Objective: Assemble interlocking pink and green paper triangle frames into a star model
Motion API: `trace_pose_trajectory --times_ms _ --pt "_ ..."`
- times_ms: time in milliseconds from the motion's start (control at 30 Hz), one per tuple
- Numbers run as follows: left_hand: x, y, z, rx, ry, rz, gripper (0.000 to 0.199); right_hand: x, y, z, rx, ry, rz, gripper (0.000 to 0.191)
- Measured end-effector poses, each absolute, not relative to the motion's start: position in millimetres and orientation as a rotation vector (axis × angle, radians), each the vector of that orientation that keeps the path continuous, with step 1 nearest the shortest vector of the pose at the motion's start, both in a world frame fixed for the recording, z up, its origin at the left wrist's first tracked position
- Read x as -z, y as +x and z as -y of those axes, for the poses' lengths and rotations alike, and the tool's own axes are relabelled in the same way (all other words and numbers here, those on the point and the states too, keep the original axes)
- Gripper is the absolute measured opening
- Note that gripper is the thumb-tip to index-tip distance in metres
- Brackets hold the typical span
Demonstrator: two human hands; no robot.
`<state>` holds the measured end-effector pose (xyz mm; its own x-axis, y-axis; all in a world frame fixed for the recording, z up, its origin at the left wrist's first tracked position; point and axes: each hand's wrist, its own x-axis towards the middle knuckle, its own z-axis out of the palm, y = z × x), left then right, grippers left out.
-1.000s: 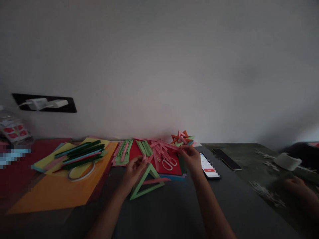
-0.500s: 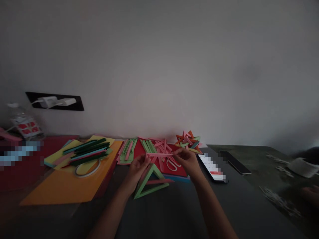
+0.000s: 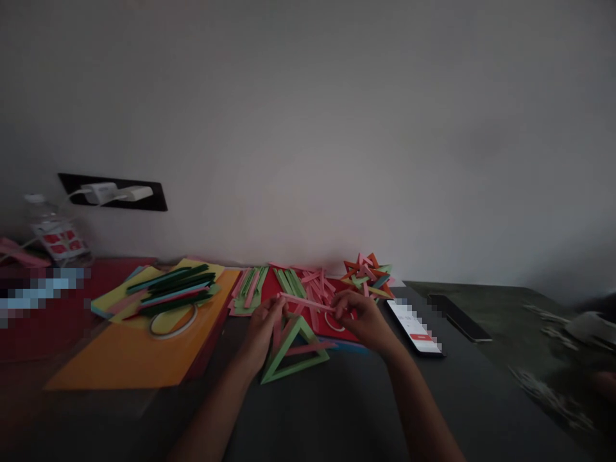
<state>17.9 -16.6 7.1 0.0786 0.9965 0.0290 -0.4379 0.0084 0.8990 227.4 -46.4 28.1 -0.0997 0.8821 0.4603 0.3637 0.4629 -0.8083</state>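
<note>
At the lower centre of the picture, we see a green, triangular folded-paper frame (image 3: 298, 368) just below our left hand (image 3: 261, 327), though we cannot tell whether they touch. Above it, that hand and our right hand (image 3: 364, 322) pinch opposite ends of a narrow, pale-pink paper strip (image 3: 307, 301), which looks flat and taut, its long axis nearly sideways, dipping rightward.

We list one left hand (image 3: 262, 325) and one right hand (image 3: 362, 316), both bare, with slim fingers (image 3: 344, 299). We enter further one left forearm (image 3: 219, 401) and one right forearm (image 3: 419, 401), uncovered, smooth in outline, narrow beside the hand and broadening gradually to the lower edge of our view. Dim light leaves finer surface detail unreadable to us.
</note>
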Motion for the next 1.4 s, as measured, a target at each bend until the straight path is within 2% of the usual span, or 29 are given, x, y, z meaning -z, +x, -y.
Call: trace_pose_trajectory --times_ms 200,333,433,600,800,1100,1300,1400 --pt "-9.2 19.4 17.7 -1.277 0.888 -0.781 0.026 -27.4 217.9 47.9 -0.869 -1.065 1.687 0.01" --pt "-8.0 18.4 16.4 -1.298 0.935 -0.828 0.026 -17.3 218.4 39.5 -0.73 -1.218 1.566 0.003" --pt "-1.8 16.6 12.3 -1.324 0.943 -0.804 0.026 -2.1 221.5 31.2 -0.617 -1.402 1.516 0.01" --pt "6.2 16.5 6.9 -1.337 0.834 -0.815 0.029 30.7 212.3 20.8 -0.67 -1.454 1.531 0.025" --pt "-2.7 17.0 14.0 -1.256 1.013 -0.833 0.018 48.2 194.4 19.2 -0.73 -1.421 1.602 0.017" --pt "-13.2 15.5 19.7 -1.219 1.094 -0.78 0.015 31.7 207.8 20.4 -0.771 -1.306 1.545 0.007" --pt "-9.8 18.1 19.2 -1.224 0.946 -0.702 0.023 -3.3 199.7 33.8 -0.823 -1.202 1.472 0.024" --pt "-11.9 19.3 21.0 -1.215 0.909 -0.691 0.027 -26.0 185.8 47.7 -0.809 -1.169 1.53 0.026"
